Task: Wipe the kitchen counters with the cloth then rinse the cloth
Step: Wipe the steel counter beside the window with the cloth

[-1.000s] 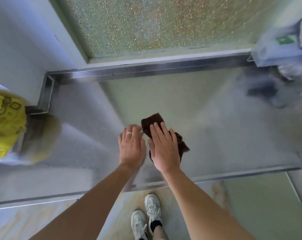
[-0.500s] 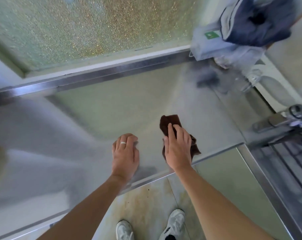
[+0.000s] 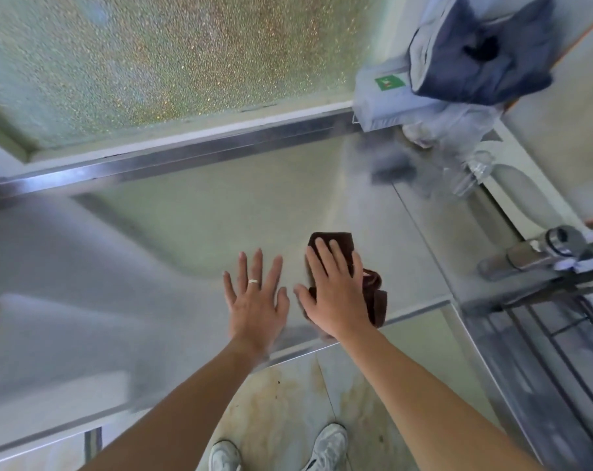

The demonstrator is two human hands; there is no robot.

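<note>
A dark brown cloth [image 3: 375,289] lies crumpled on the steel counter [image 3: 193,215] near its front edge. My right hand [image 3: 335,294] lies flat on top of the cloth and presses it down, fingers spread forward. Just to its left, my left hand [image 3: 256,300] rests flat on the bare counter with the fingers apart and a ring on one finger; it holds nothing. To the right, a chrome tap [image 3: 539,249] stands at the counter's end above a sink area [image 3: 560,351] with a dark wire rack.
A frosted window [image 3: 172,59] runs behind the counter above a raised steel back edge [image 3: 186,158]. A pale box with a green label [image 3: 386,93] and dark blue fabric [image 3: 475,52] sit at the back right, with clear plastic beside them. Tiled floor and my shoes show below.
The view has swung right, bringing the tap and sink into sight. My right hand slid the cloth rightward along the counter, and my left hand's fingers have spread out flat.
</note>
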